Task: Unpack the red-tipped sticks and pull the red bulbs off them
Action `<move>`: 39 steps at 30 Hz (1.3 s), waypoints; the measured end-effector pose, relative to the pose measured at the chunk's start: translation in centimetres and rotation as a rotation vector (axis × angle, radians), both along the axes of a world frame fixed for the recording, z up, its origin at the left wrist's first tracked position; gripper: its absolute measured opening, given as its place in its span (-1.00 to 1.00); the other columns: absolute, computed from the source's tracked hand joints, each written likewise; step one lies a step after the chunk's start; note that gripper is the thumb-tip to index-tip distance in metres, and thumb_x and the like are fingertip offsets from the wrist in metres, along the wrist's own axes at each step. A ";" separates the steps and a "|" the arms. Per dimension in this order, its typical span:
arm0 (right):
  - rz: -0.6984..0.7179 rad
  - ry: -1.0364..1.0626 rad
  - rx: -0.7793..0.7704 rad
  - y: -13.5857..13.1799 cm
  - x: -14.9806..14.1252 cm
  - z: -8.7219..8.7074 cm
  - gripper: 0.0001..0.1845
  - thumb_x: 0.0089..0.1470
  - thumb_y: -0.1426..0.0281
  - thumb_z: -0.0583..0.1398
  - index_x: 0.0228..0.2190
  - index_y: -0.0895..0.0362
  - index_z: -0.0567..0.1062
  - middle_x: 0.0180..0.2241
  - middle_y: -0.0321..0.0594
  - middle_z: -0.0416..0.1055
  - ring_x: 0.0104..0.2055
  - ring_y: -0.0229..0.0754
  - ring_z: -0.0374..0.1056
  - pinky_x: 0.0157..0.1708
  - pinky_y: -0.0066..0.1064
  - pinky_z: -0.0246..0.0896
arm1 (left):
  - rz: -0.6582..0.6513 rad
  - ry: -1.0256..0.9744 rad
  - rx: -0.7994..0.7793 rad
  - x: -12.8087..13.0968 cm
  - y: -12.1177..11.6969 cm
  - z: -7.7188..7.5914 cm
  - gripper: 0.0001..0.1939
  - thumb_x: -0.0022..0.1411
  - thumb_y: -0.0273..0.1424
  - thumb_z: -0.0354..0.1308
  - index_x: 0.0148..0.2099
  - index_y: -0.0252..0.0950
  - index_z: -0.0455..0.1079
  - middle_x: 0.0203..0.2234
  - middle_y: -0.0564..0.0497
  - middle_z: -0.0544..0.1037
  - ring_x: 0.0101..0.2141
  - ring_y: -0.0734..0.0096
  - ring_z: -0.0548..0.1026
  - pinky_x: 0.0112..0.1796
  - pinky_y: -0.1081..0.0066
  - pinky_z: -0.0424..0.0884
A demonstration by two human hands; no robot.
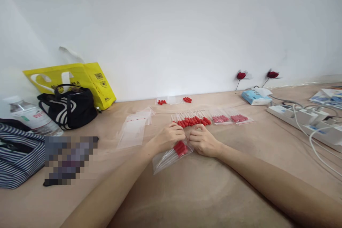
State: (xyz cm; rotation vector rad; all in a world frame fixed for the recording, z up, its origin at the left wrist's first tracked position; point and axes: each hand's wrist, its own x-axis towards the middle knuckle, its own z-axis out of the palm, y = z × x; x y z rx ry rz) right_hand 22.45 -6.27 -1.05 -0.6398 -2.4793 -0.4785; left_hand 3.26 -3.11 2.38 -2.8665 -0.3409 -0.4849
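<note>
My left hand (170, 136) is closed on the upper edge of a clear plastic bag (162, 160), which holds several red-tipped white sticks (180, 148). At the bag's right end my right hand (201, 139) pinches its edge, fingers bent together. Just beyond both hands lies a row of loose red-tipped sticks (191, 121), tips toward me. To the right of that row rest two filled bags (221, 118) of the same sticks. Flat bags (133, 128) without sticks lie fanned out to the left of my left hand.
Near the wall are more red-tipped sticks (161, 102). A yellow bag (104, 92), a black bag (80, 108), a water bottle (33, 117) and a striped bag (20, 160) crowd the left. A tissue pack (253, 97) and a power strip (320, 128) with cables stand right.
</note>
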 end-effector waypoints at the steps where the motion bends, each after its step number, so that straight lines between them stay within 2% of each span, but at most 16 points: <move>1: -0.022 0.030 -0.031 0.1 0.1 -0.1 -0.70 0.06 0.55 -0.08 -0.60 0.11 0.32 -0.58 -0.33 0.28 -0.41 -0.29 0.11 -0.16 -0.28 -0.17 | 0.013 -0.013 -0.034 -0.1 0.0 0.2 -0.77 0.17 -0.61 -0.14 -0.39 -0.30 0.30 -0.39 0.02 0.48 -0.19 0.43 0.35 -0.13 0.38 0.20; 4: -0.118 0.127 -0.147 0.1 0.5 -0.4 -0.80 0.04 0.47 0.01 -0.53 0.11 0.37 -0.53 -0.29 0.34 -0.37 -0.26 0.15 -0.23 -0.31 -0.14 | 0.056 -0.034 -0.131 -0.5 -0.1 0.7 -0.83 0.18 -0.52 -0.12 -0.36 -0.31 0.29 -0.36 -0.02 0.46 -0.19 0.39 0.36 -0.15 0.38 0.23; 6: -0.186 0.182 -0.243 -0.1 0.7 -0.4 -0.87 0.01 0.45 0.05 -0.41 0.11 0.40 -0.48 -0.27 0.38 -0.36 -0.25 0.18 -0.27 -0.32 -0.14 | 0.091 -0.037 -0.180 -0.6 -0.2 0.9 -0.83 0.20 -0.45 -0.11 -0.39 -0.32 0.26 -0.42 -0.02 0.45 -0.30 0.40 0.38 -0.23 0.40 0.26; 9: -0.261 0.216 -0.349 -0.4 1.0 -0.3 -0.81 -0.04 0.48 0.08 -0.30 0.12 0.39 -0.44 -0.26 0.41 -0.36 -0.24 0.20 -0.30 -0.33 -0.15 | 0.164 -0.025 -0.237 -0.5 -0.3 1.2 -0.79 0.21 -0.39 -0.12 -0.44 -0.31 0.23 -0.55 0.03 0.39 -0.47 0.46 0.34 -0.38 0.46 0.24; 13: -0.309 0.193 -0.383 -0.7 1.1 0.0 -0.88 0.01 0.43 0.06 -0.41 0.12 0.40 -0.46 -0.25 0.42 -0.39 -0.23 0.20 -0.32 -0.33 -0.17 | 0.386 -0.012 -0.378 -0.5 -0.7 1.5 -0.80 0.16 -0.36 -0.07 -0.48 -0.29 0.21 -0.64 0.09 0.36 -0.59 0.50 0.31 -0.53 0.50 0.15; 16: -0.319 0.232 -0.414 -0.9 1.0 0.2 -0.78 0.09 0.35 0.01 -0.48 0.12 0.39 -0.49 -0.26 0.42 -0.42 -0.25 0.19 -0.32 -0.33 -0.17 | 0.575 -0.088 -0.515 -1.0 -1.2 1.2 -0.78 0.15 -0.32 -0.06 -0.51 -0.30 0.18 -0.65 0.10 0.37 -0.60 0.49 0.32 -0.55 0.51 0.14; 20: -0.289 0.320 -0.497 -1.3 0.8 0.5 -0.68 0.11 0.25 -0.01 -0.53 0.12 0.40 -0.54 -0.30 0.39 -0.44 -0.28 0.21 -0.31 -0.34 -0.14 | 0.745 -0.277 -0.887 -2.1 -2.4 0.0 -0.70 0.18 -0.20 -0.15 -0.48 -0.29 0.13 -0.65 0.13 0.39 -0.69 0.55 0.30 -0.62 0.52 0.19; 23: -0.236 0.321 -0.513 -1.8 0.6 0.6 -0.71 0.03 0.15 0.07 -0.44 0.10 0.43 -0.42 -0.27 0.41 -0.34 -0.24 0.24 -0.26 -0.33 -0.11 | 0.851 -0.447 -1.167 -2.7 -3.5 -0.7 -0.68 0.17 -0.14 -0.18 -0.44 -0.28 0.08 -0.63 0.13 0.41 -0.78 0.62 0.24 -0.74 0.57 0.13; 25: -0.224 0.290 -0.514 -2.1 0.5 0.6 -0.63 -0.05 0.07 0.11 -0.34 0.09 0.43 -0.31 -0.22 0.39 -0.25 -0.19 0.23 -0.24 -0.30 -0.08 | 0.869 -0.514 -1.334 -2.9 -4.2 -0.8 -0.68 0.14 -0.12 -0.16 -0.42 -0.28 0.07 -0.59 0.10 0.45 -0.79 0.63 0.25 -0.79 0.60 0.07; 28: -0.212 0.219 -0.529 -2.3 0.5 0.5 -0.40 -0.18 -0.04 0.15 -0.18 0.10 0.38 -0.19 -0.15 0.33 -0.17 -0.12 0.21 -0.19 -0.24 -0.04 | 0.802 -0.515 -1.527 -3.4 -4.9 -0.6 -0.71 0.11 -0.13 -0.10 -0.34 -0.29 0.11 -0.51 0.06 0.49 -0.79 0.63 0.28 -0.81 0.62 0.01; 30: -0.203 0.185 -0.542 -2.3 0.4 0.3 -0.30 -0.23 -0.07 0.16 -0.11 0.10 0.33 -0.14 -0.12 0.29 -0.14 -0.09 0.19 -0.15 -0.21 -0.01 | 0.739 -0.466 -1.522 -3.8 -5.0 -0.5 -0.72 0.11 -0.17 -0.07 -0.26 -0.29 0.18 -0.55 0.09 0.48 -0.81 0.65 0.24 -0.81 0.62 -0.02; 31: -0.201 0.181 -0.546 -2.3 0.4 0.2 -0.27 -0.24 -0.07 0.17 -0.09 0.11 0.32 -0.12 -0.10 0.28 -0.13 -0.07 0.18 -0.14 -0.20 0.00 | 0.710 -0.447 -1.465 -4.0 -4.9 -0.5 -0.72 0.10 -0.20 -0.06 -0.24 -0.30 0.23 -0.59 0.11 0.46 -0.82 0.66 0.22 -0.79 0.62 -0.01; 33: -0.195 0.191 -0.546 -2.2 0.4 -0.1 -0.27 -0.24 -0.06 0.17 -0.08 0.11 0.31 -0.10 -0.06 0.23 -0.08 -0.04 0.14 -0.13 -0.18 0.03 | 0.663 -0.446 -1.266 -4.2 -4.7 -0.7 -0.72 0.09 -0.25 -0.02 -0.25 -0.33 0.34 -0.62 0.11 0.44 -0.76 0.65 0.24 -0.73 0.60 0.10; 36: -0.172 0.216 -0.560 -2.0 0.4 -0.5 -0.29 -0.23 -0.04 0.18 -0.09 0.12 0.31 -0.07 -0.03 0.19 -0.05 -0.02 0.12 -0.11 -0.18 0.06 | 0.624 -0.475 -0.939 -4.0 -4.2 -1.1 -0.79 0.02 -0.32 0.10 -0.34 -0.32 0.47 -0.53 0.04 0.48 -0.57 0.54 0.37 -0.54 0.55 0.27; 39: -0.155 0.224 -0.589 -1.9 0.4 -0.6 -0.33 -0.20 -0.02 0.17 -0.11 0.13 0.30 -0.08 -0.04 0.20 -0.07 -0.04 0.15 -0.11 -0.20 0.08 | 0.592 -0.485 -0.806 -3.3 -4.0 -1.3 -0.82 0.01 -0.35 0.13 -0.34 -0.28 0.50 -0.39 0.00 0.51 -0.39 0.42 0.44 -0.34 0.45 0.36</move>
